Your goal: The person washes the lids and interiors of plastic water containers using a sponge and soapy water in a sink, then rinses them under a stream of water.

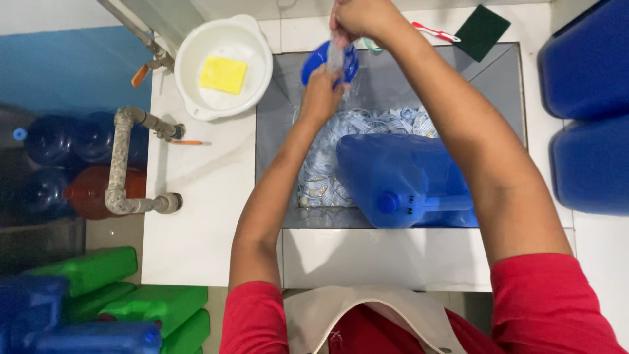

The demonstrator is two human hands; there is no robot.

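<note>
Hands meet over the far end of the grey sunken sink [275, 118], where we hold a small round blue plastic lid [322, 59] above the water. Our left hand [321, 95] has its grip closed on the lid's lower edge, and our right hand [357, 16] pinches a thin clear plastic strip [335, 56] that hangs down across the lid, fingers pressed together on it. Below the hands, a heap of pale blue-and-white ring-shaped seals [367, 121] fills the basin, and a large blue plastic jerrycan [400, 177] lies on its side on top of them, its cap pointing toward us. On the white worktop [196, 216] left of the sink stands a round white plastic bowl [252, 42] with a yellow rectangular sponge [224, 74] in it. Beyond the sink lie a dark green scouring pad [481, 29] and a red-and-white toothbrush [436, 31]. Green plastic jerrycans [124, 295] lie on the floor at lower left.
</note>
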